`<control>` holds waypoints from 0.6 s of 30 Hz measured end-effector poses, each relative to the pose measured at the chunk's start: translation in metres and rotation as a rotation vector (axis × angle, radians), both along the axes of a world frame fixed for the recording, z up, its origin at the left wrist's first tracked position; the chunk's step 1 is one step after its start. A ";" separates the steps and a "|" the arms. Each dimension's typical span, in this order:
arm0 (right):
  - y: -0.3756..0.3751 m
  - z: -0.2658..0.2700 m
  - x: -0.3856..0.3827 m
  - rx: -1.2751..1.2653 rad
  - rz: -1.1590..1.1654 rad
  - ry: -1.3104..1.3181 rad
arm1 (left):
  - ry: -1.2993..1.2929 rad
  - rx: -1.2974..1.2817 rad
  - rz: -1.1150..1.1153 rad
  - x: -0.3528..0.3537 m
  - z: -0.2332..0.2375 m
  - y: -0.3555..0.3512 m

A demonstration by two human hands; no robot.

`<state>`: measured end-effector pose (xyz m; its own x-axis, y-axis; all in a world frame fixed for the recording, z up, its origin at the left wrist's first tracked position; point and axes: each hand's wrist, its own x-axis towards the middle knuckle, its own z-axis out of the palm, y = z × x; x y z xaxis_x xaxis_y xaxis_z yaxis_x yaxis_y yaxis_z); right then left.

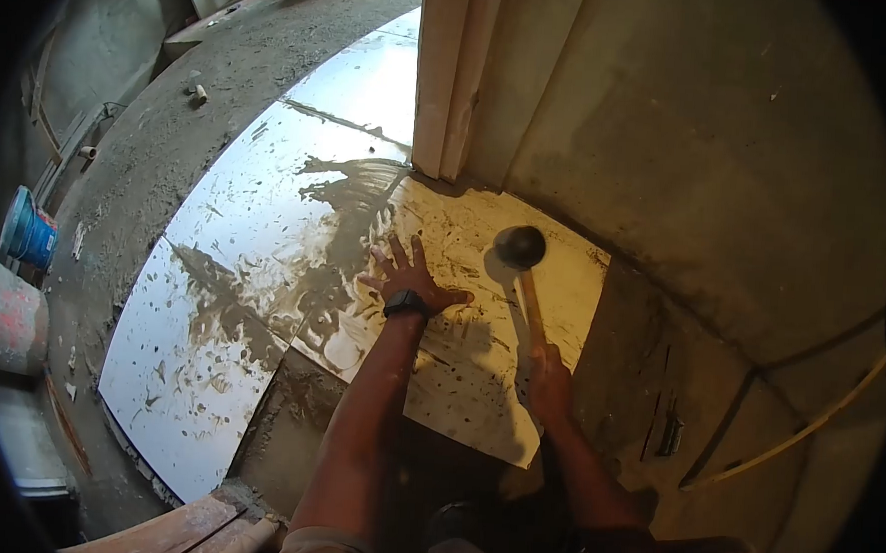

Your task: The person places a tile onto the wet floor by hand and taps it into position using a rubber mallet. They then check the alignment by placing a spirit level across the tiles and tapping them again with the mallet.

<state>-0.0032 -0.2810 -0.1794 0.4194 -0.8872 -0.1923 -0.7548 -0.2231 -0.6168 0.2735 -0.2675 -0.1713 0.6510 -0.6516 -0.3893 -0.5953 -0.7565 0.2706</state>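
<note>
My right hand is wrapped round the wooden handle of a rubber mallet. Its black head hangs over the far right part of a large floor tile, with a shadow beside it on the surface. My left hand, with a dark watch on the wrist, lies flat on the same tile, fingers spread. Wet grey mortar is smeared over this tile and across the joint to the neighbouring white tile.
A door frame and a bare wall stand beyond the tile. At the left are a blue bucket and a stained pail. Rough mortar floor borders the tiles. A yellow strip curves at the right.
</note>
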 end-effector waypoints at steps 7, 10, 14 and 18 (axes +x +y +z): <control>0.065 0.004 -0.055 0.026 -0.103 -0.215 | -0.010 0.023 -0.001 -0.002 0.004 0.002; 0.080 -0.006 -0.072 -0.001 -0.033 0.144 | 0.008 0.019 0.003 -0.001 0.004 0.002; 0.094 0.030 -0.075 0.141 -0.230 -0.331 | 0.002 -0.003 0.006 -0.001 -0.002 0.002; 0.096 0.020 -0.083 0.102 -0.166 -0.674 | -0.005 -0.040 0.006 -0.003 -0.001 0.007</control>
